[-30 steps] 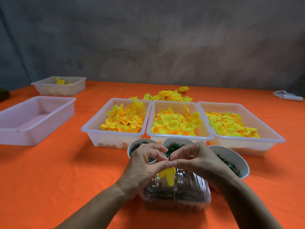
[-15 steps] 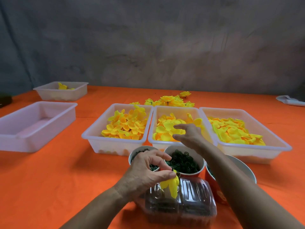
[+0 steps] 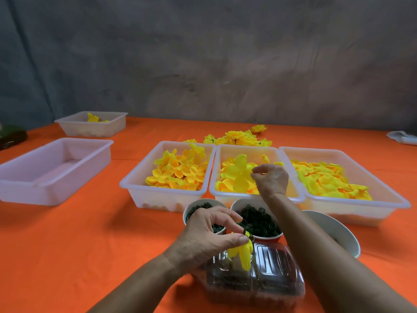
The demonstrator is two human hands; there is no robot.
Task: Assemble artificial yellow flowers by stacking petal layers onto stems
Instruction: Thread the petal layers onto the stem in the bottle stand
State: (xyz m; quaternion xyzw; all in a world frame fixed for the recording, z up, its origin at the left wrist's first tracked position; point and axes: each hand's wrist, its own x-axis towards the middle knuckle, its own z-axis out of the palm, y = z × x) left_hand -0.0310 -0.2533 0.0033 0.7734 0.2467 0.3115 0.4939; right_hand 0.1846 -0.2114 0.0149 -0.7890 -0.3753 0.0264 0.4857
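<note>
Since a moment ago, the right hand point(image 3: 272, 180) is lifting a large yellow petal layer point(image 3: 239, 175) from the middle tray point(image 3: 257, 197), fingers pinching it. Left hand point(image 3: 208, 236) is pinching the partly assembled flower point(image 3: 241, 254) above the clear plastic box point(image 3: 270, 279), paper cups of green rings point(image 3: 259, 219) just behind.

Small yellow petal layer point(image 3: 240, 255) hangs drooping from a dark stem tip, near centre. Larger yellow petal layer point(image 3: 239, 175) lifted tilted above the middle tray's point(image 3: 255, 196) petals.

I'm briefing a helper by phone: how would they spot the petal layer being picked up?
Three white plastic tubs stand side by side. Over the middle one, the right hand pinches a large yellow fabric petal layer, lifted above the loose pile.
</note>
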